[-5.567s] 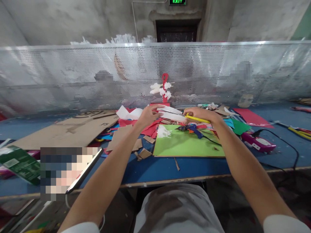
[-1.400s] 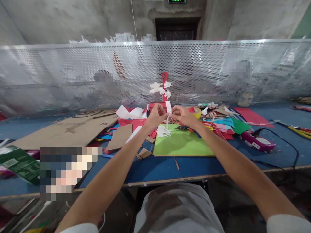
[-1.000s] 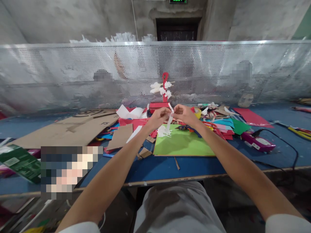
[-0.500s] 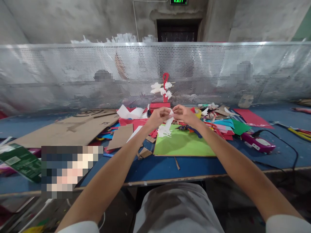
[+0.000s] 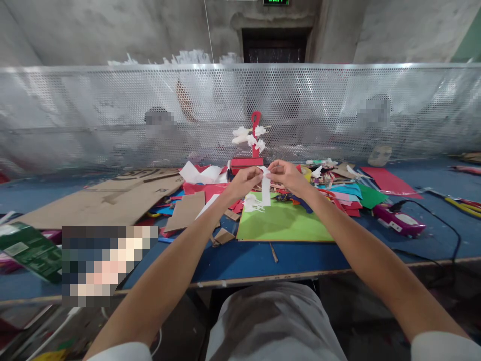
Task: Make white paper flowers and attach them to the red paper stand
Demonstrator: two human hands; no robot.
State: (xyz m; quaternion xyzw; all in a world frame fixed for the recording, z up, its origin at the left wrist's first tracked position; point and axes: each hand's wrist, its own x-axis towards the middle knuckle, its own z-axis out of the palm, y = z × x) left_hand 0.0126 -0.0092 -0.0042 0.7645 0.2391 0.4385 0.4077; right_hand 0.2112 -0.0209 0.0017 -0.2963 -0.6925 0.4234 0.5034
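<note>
- Over the blue table (image 5: 233, 263), head view: white paper strip (image 5: 266, 192), top end pinched by my left hand (image 5: 245, 182) and right hand (image 5: 286, 176), fingertips close together.
- Long axis drops from my grip, free end low over green sheet (image 5: 283, 224); both hands about equally near.

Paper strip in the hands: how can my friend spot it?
On the blue table, look for the bright green sheet. Near its far edge, the left hand and right hand hold a white paper strip. It hangs flat, unlike the frilly white paper lying nearby.
</note>
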